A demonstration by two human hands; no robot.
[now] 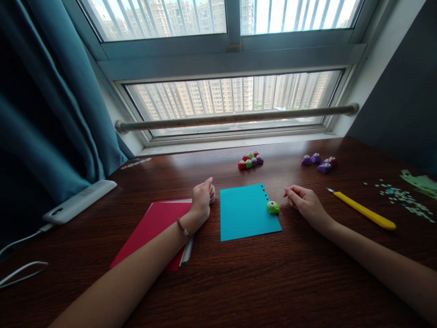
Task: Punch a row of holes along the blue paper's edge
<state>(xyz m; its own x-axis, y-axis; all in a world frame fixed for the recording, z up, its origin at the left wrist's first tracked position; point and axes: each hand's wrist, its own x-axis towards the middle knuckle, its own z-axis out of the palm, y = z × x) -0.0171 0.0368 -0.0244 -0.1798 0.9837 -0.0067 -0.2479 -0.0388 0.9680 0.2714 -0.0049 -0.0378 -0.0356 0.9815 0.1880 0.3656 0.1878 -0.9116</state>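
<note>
Head view: our left hand (202, 197) fisted, empty, beside red paper stack (155, 228); our right hand (302, 200) loosely curled, empty, near green plastic hole punch (272, 207) on blue paper sheet (244, 214).

1. we see a dark wooden table (239, 282) across the lower frame, grained, with a soft sheen.
2. at centre lies a smooth matt blue paper sheet (244, 214); on its right edge sits a glossy green plastic punch (273, 207).
3. left of centre, a matt red paper stack (155, 234).
4. at right, a yellow plastic knife (363, 210), slightly shiny.
5. upper left, a teal cloth curtain (44, 100), matt and folded.
</note>
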